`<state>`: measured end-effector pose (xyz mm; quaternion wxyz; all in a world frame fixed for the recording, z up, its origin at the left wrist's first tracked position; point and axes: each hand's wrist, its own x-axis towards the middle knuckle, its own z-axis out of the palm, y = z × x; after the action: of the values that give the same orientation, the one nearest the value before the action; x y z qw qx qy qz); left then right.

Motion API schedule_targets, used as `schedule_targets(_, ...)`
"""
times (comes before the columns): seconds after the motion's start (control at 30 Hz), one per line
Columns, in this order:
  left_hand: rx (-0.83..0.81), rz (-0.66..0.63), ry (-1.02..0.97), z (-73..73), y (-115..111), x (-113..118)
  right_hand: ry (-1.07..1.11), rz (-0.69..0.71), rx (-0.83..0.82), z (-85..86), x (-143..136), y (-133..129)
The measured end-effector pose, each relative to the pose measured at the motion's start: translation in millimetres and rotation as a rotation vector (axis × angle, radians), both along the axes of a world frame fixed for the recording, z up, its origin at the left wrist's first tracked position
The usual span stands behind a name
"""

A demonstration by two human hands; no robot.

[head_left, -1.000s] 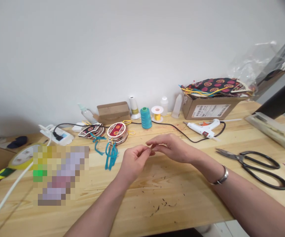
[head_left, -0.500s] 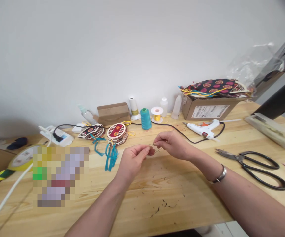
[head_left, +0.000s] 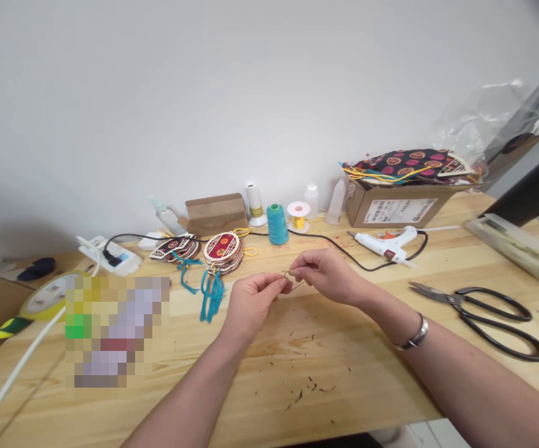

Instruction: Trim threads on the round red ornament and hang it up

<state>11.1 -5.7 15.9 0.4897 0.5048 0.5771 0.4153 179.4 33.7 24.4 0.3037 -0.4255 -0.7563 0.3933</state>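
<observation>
Over the middle of the table, my left hand (head_left: 260, 302) and my right hand (head_left: 328, 274) are close together, almost touching at the fingertips. Between them runs a thin brownish-yellow cord (head_left: 299, 286), bent into a small loop. Thumb and forefinger of each hand pinch it; its ends are hidden by the fingers. Just left of my left hand lies a stack of round, red-centred ornaments (head_left: 223, 251) with teal tassels and yellow loops. Beside that is a second stack of dark patterned ornaments (head_left: 176, 247). Dark scraps (head_left: 301, 394) are scattered on the wood below my hands.
Black-handled scissors (head_left: 479, 311) and a white glue gun (head_left: 388, 242) lie to the right. Behind stand a teal thread cone (head_left: 277, 225), a yellow cord spool (head_left: 299, 216) and a filled cardboard box (head_left: 398, 205). A power strip (head_left: 122, 260) and a blurred-out patch are at left.
The hands hold nearly the same pose, with the cord still pinched between them. The whole view has shifted very slightly; nothing on the table has visibly moved.
</observation>
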Motion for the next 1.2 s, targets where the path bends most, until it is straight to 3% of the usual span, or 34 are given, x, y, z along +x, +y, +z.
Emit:
schedule_targets(0.43,-0.020,0.071,-0.269,-13.5,1.9,-0.6,0.061,0.009,-0.026,-6.1,-5.0,-1.8)
schedule_targets(0.7,0.030,0.044,-0.279,-19.7,0.1,-0.2,0.249,-0.024,-0.204,-9.5,-10.1,-3.8)
schedule_targets(0.97,-0.032,-0.016,-0.563,-15.0,0.7,5.0,0.392,-0.119,0.032,-14.6,-13.8,-1.3)
schedule_targets(1.2,-0.025,-0.135,-0.602,-14.0,-2.1,8.3,0.535,-0.031,-0.182,-9.8,-14.0,-5.5)
